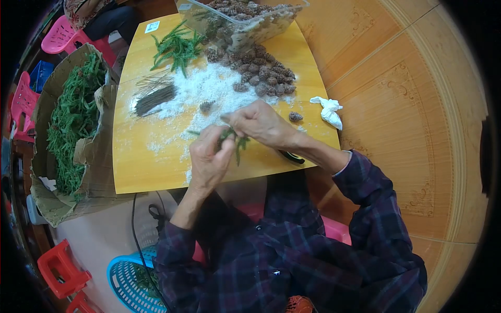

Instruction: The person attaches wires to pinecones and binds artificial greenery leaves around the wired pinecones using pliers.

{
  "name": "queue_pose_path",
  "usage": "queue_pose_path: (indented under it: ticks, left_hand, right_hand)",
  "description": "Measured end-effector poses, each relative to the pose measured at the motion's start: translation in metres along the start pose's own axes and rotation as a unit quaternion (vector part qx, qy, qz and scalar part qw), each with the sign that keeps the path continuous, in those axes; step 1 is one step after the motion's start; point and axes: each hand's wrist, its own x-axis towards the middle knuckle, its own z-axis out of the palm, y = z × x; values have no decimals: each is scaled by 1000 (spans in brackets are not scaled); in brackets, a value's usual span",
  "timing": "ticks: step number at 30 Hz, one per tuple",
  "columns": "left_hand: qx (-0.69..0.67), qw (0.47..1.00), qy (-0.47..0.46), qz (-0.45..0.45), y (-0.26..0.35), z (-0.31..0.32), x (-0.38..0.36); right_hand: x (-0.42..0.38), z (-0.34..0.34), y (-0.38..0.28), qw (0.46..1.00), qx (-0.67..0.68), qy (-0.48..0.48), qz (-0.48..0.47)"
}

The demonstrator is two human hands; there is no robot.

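Over the near edge of a yellow table (151, 172), my left hand (209, 159) and my right hand (261, 124) together pinch a small green sprig (241, 143) that hangs between the fingers. Beyond the hands the tabletop carries a spread of white powder (206, 86), one pinecone (207, 106) lying in it, and another lone pinecone (295, 116) to the right. A heap of pinecones (263, 73) lies further back. A bundle of thin dark wires (155, 99) rests at the left of the powder.
A clear plastic tub (245, 18) of pinecones stands at the far edge. Loose green sprigs (177, 48) lie beside it. A cardboard box (96, 172) of green sprigs stands left of the table. A crumpled white tissue (329, 111), a blue basket (128, 276), and pink and red stools (60, 268) lie around.
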Motion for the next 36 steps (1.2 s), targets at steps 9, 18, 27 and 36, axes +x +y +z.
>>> queue_pose_path:
  ticks: [9,18,27,36]
  left_hand:
    - [-350,906,-113,-208,1,-26,4]
    - [-365,897,-108,-223,-1,-24,3]
    - [-335,912,-111,-210,-6,-22,1]
    - [-324,914,-89,-227,-5,-18,1]
  right_hand:
    - [4,-26,-2,983,-19,-146,-113]
    - [6,-15,-2,973,-58,-71,-213]
    - [11,-18,-5,962,-143,-27,-231]
    - [7,-15,-5,945,-199,-6,-261]
